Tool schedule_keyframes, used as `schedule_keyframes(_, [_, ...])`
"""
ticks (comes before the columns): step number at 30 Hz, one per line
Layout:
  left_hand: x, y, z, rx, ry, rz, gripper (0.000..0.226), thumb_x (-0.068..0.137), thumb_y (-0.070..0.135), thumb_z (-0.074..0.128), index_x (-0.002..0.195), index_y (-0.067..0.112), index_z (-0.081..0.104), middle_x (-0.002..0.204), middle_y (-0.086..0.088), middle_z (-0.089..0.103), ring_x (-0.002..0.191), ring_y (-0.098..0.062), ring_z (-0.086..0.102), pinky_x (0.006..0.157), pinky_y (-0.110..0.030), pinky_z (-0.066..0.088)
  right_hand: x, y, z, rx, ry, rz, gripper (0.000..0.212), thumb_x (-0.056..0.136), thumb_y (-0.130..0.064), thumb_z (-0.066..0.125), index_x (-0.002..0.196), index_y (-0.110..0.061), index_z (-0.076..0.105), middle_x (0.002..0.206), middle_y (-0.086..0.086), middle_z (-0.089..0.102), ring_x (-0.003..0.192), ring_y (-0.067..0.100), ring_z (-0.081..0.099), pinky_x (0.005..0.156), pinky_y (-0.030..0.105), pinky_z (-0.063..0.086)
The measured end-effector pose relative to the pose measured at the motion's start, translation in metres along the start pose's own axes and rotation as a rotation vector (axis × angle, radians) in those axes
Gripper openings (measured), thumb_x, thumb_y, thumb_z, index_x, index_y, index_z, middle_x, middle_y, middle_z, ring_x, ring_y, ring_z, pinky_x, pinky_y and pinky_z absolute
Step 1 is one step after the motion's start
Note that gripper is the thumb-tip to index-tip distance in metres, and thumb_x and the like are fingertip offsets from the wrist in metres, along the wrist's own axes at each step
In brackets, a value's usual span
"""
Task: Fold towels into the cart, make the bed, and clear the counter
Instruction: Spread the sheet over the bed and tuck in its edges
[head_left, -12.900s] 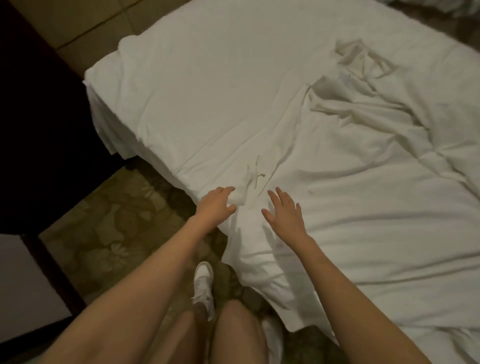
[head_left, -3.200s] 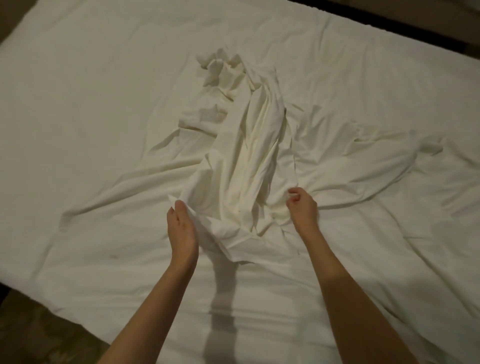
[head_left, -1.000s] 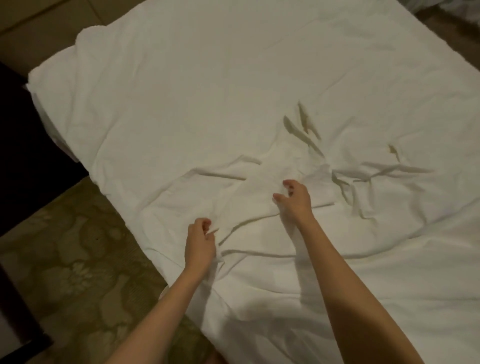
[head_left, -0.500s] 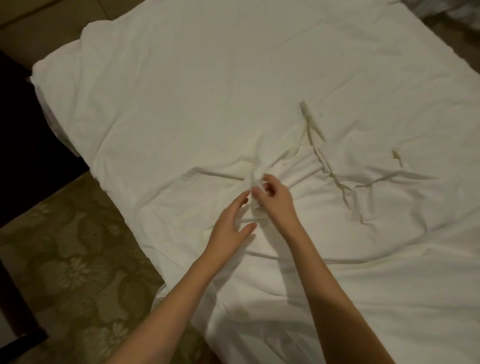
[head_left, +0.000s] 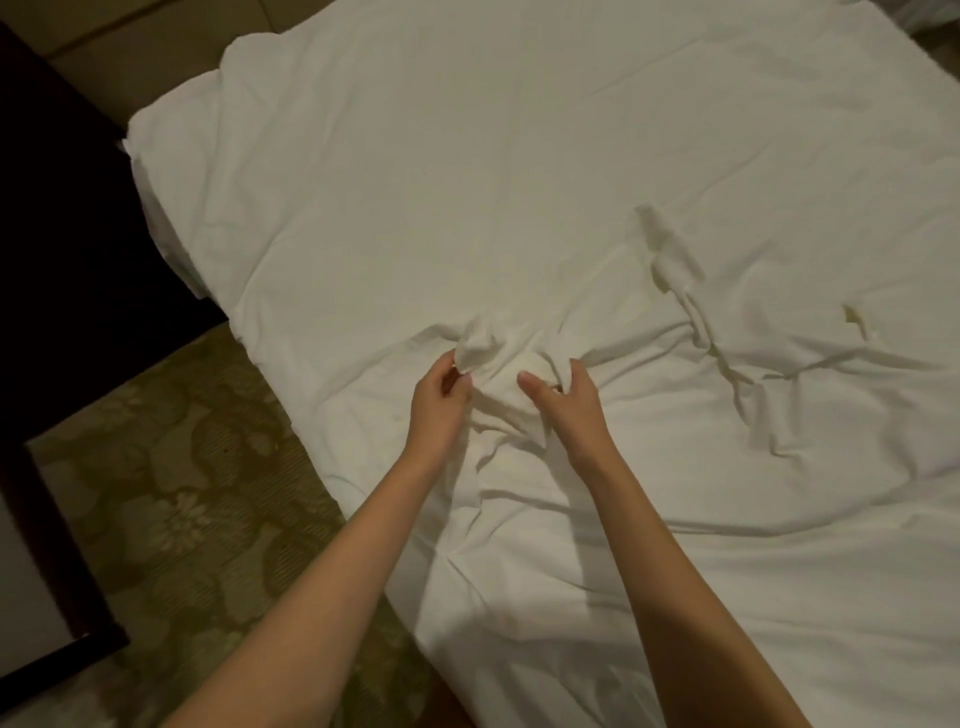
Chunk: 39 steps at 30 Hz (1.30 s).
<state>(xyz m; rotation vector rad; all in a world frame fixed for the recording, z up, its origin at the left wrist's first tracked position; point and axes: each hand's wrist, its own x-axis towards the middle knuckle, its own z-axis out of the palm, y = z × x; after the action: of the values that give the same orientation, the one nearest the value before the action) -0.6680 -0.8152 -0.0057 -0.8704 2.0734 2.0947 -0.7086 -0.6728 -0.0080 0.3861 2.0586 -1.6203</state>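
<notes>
Both hands now pinch a bunched fold of the white sheet (head_left: 519, 218) near the bed's left edge: left hand (head_left: 439, 402), open a moment ago, and right hand (head_left: 569, 402). Bed-making looks mid-way, with the sheet gathered for spreading.

left hand (head_left: 439, 405) now gripping sheet (head_left: 485, 353)

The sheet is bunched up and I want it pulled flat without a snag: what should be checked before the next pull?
1. Left hand has hold of the sheet: ok, it pinches a raised fold.
2. Right hand has hold: ok, fingers curl into the bunched cloth.
3. Far half of the sheet flat: ok, smooth toward the corner.
4. Creases to the right smoothed: not ok, several ridges remain.
5. Near edge hanging evenly over the carpet: cannot tell, arms hide part of it.
</notes>
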Motion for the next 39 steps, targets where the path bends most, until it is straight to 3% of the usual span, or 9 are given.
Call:
schedule_keyframes(5, [0.003,-0.058,-0.041,0.435,0.067,-0.206,0.044,0.095,0.006,0.047,0.138,0.017,0.045,0.139,-0.002,0.049,0.128,-0.018,0.045,0.105,-0.032,0.037,0.005,-0.007,-0.009,-0.140,0.252,-0.130,0.037,0.093,-0.028,0.058,0.121,-0.003,0.056,0.119,0.002,0.059,0.113,0.017,0.054,0.093,0.022,0.041])
schedule_keyframes(10, [-0.008,-0.078,-0.059,0.924,0.094,-0.254,0.038,0.093,0.029,0.054,0.130,0.023,0.049,0.126,-0.002,0.053,0.118,-0.023,0.044,0.096,-0.038,0.031,-0.001,-0.012,-0.010,-0.220,0.315,-0.215,0.023,0.096,-0.032,0.052,0.093,-0.010,0.057,0.103,0.006,0.051,0.084,0.004,0.049,0.071,0.004,0.034])
schedule_keyframes(14, [-0.009,-0.080,-0.070,0.861,0.031,-0.313,0.024,0.092,0.036,0.054,0.105,0.017,0.062,0.108,-0.004,0.058,0.107,-0.024,0.049,0.086,-0.034,0.033,-0.009,-0.014,-0.001,-0.202,0.330,-0.224,0.029,0.097,-0.032,0.049,0.089,-0.005,0.054,0.103,0.007,0.047,0.078,-0.008,0.047,0.071,-0.001,0.033])
schedule_keyframes(18, [-0.012,-0.059,-0.090,0.290,-0.051,-0.289,0.020,0.093,0.016,0.056,0.074,0.015,0.050,0.073,0.001,0.050,0.069,-0.014,0.047,0.056,-0.018,0.034,-0.018,-0.042,-0.007,-0.152,0.487,-0.269,0.029,0.099,-0.030,0.048,0.088,-0.007,0.062,0.088,0.006,0.061,0.083,0.010,0.054,0.072,0.020,0.039])
schedule_keyframes(21, [-0.017,-0.036,-0.102,0.205,-0.106,-0.303,0.014,0.096,0.017,0.051,0.083,0.012,0.049,0.078,-0.002,0.050,0.066,-0.014,0.046,0.056,-0.024,0.035,-0.033,-0.098,-0.014,-0.217,0.648,-0.363,0.040,0.099,-0.028,0.047,0.061,-0.025,0.038,0.059,-0.007,0.039,0.062,0.001,0.035,0.064,0.025,0.029])
schedule_keyframes(25, [-0.021,-0.022,-0.124,0.128,-0.112,-0.347,0.009,0.097,0.017,0.050,0.094,0.010,0.048,0.089,-0.004,0.051,0.073,-0.016,0.049,0.065,-0.030,0.044,-0.073,-0.178,0.008,-0.276,0.779,-0.530,0.044,0.100,-0.028,0.045,0.060,-0.024,0.027,0.057,-0.005,0.028,0.051,0.005,0.031,0.058,0.020,0.023])
schedule_keyframes(28, [-0.018,-0.020,-0.165,0.113,-0.043,-0.364,0.010,0.096,0.017,0.051,0.102,0.009,0.048,0.099,-0.005,0.051,0.090,-0.022,0.051,0.086,-0.040,0.048,-0.098,-0.193,0.051,-0.444,0.713,-0.652,0.037,0.098,-0.032,0.046,0.067,-0.013,0.045,0.064,0.011,0.046,0.062,0.009,0.038,0.061,0.025,0.023])
schedule_keyframes(31, [-0.018,-0.029,-0.209,0.125,-0.057,-0.341,0.008,0.096,0.014,0.052,0.101,0.008,0.050,0.093,-0.004,0.052,0.090,-0.021,0.051,0.084,-0.039,0.048,-0.099,-0.163,0.115,-0.670,0.520,-0.513,0.039,0.099,-0.033,0.045,0.092,0.001,0.062,0.096,0.027,0.063,0.086,0.037,0.056,0.069,0.036,0.029])
schedule_keyframes(39, [-0.010,-0.063,-0.263,0.028,-0.069,-0.447,0.006,0.095,0.009,0.052,0.100,0.005,0.054,0.097,-0.012,0.059,0.092,-0.024,0.058,0.068,-0.032,0.052,-0.117,0.004,0.260,-1.062,-0.035,-0.138,0.037,0.101,-0.032,0.036,0.136,-0.028,0.048,0.112,0.007,0.053,0.102,0.028,0.057,0.079,0.035,0.043])
